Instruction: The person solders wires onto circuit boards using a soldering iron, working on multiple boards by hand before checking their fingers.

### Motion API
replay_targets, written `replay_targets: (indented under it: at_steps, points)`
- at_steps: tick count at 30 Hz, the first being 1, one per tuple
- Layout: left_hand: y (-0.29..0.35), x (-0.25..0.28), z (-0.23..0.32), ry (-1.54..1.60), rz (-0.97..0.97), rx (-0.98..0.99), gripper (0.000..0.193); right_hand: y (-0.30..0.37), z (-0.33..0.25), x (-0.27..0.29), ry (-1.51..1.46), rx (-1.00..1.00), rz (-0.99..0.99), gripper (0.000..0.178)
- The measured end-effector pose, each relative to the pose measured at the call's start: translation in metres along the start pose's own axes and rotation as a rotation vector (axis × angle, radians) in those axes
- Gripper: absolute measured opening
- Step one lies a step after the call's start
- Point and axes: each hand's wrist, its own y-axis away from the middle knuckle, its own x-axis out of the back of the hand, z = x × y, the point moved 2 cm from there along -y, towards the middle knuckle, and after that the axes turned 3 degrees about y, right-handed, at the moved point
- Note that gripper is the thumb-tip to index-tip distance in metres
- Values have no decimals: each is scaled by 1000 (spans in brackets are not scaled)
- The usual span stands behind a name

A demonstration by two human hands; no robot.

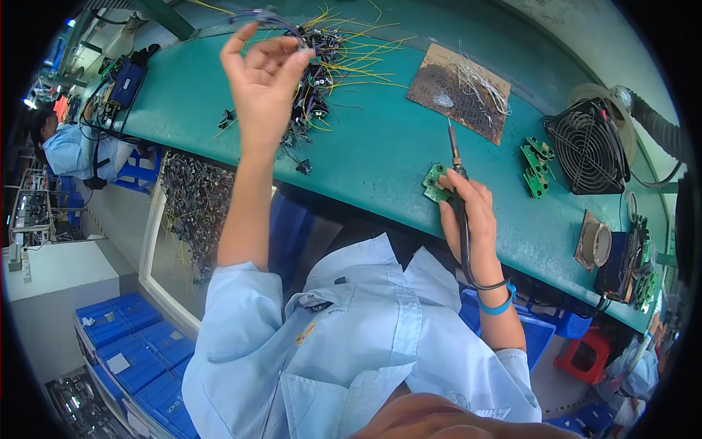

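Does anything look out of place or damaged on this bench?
Nothing looks plainly broken or spilled. Two mildly untidy spots: a black part lies apart from the heap, near the bench's front edge; and the brown board is darkly stained, with pale strands tangled on it. The staining may be ordinary wear.

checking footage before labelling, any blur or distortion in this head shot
Head view: the green bench's near edge bows and the corners go black; the piece above the left hand is smeared, probably by motion; the soldering iron in the right hand looks reasonably sharp.
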Motion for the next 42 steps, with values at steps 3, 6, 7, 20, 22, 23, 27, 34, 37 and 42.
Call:
replay_targets:
  at_steps: [3, 6, 7, 20, 22, 23, 27, 34, 37, 42]
  points:
    - [21, -2, -10, -70, -3, 58, 48, -2, -2, 0, -4, 7, -10, 59]
    - [37, -18, -11, 55, -32, 198, 47, 2, -1, 2, 3, -6, 49, 59]
    - [42, -25, -10, 117, -46, 265, 46, 1, -1, 4, 7, -10, 80, 58]
    - [141, -109, 11, 497, -358, 752, 42, -54, -38, 37, -176, 253, 274, 63]
    - [145, -113, 11, 491, -387, 727, 42, -52, -33, 35, -162, 219, 268, 64]
    - [146, -113, 12, 487, -400, 714, 42, -51, -32, 34, -156, 203, 264, 64]
    - [148, -112, 10, 342, -464, 628, 42, -46, -33, 32, -265, 55, 276, 65]
    - [149, -112, 15, 189, -521, 627, 42, -43, -27, 35, -178, 81, 222, 64]
    - [155, -112, 9, 452, -363, 793, 41, -41, -26, 33, -400, -42, 241, 64]
    - [155, -114, 11, 545, -306, 915, 41, -36, -19, 32, -478, -84, 282, 64]
